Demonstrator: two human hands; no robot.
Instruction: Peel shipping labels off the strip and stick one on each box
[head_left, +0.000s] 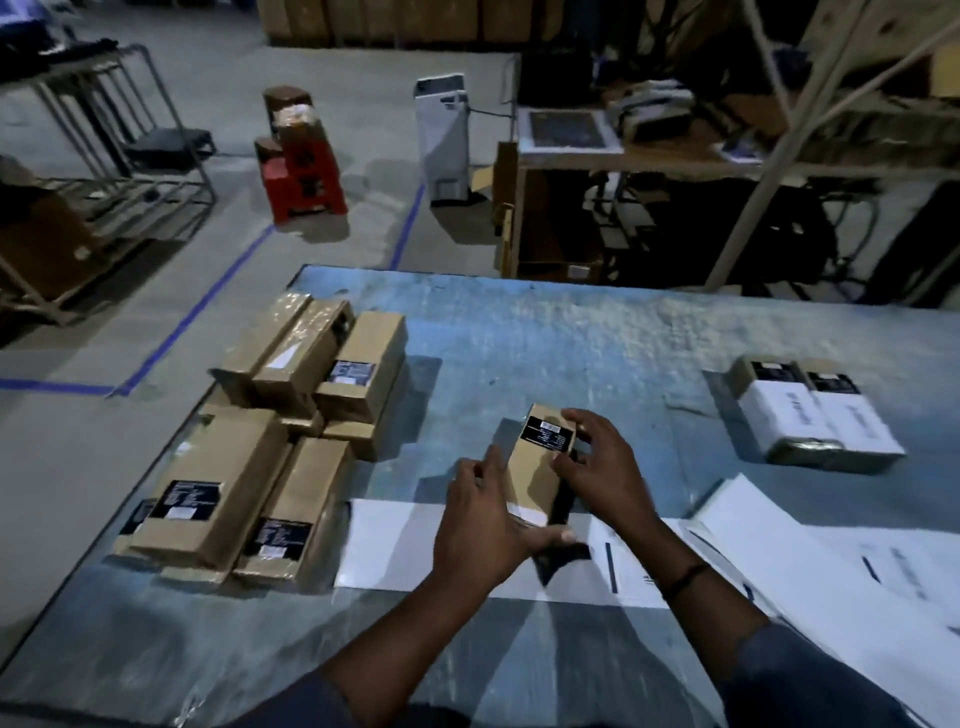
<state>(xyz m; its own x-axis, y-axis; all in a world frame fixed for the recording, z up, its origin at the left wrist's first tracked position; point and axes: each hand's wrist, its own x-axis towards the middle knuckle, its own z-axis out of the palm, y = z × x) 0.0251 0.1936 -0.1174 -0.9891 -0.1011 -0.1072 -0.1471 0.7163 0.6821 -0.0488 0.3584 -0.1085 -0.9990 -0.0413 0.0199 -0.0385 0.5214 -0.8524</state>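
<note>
My left hand (483, 525) grips the box (536, 473) at its near end, right hand (597, 467) pinches its far end, over the label strip (389, 540) on the tabletop (571, 338); if it tilts, a label could land crooked.

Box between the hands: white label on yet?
Not visibly: box top is bare cardboard plus a black sticker; white patch by the left hand is unclear.

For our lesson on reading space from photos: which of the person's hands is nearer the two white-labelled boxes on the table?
Right. The right hand grips the centre box on the side facing the white-labelled boxes; the left hand holds its other side.
</note>
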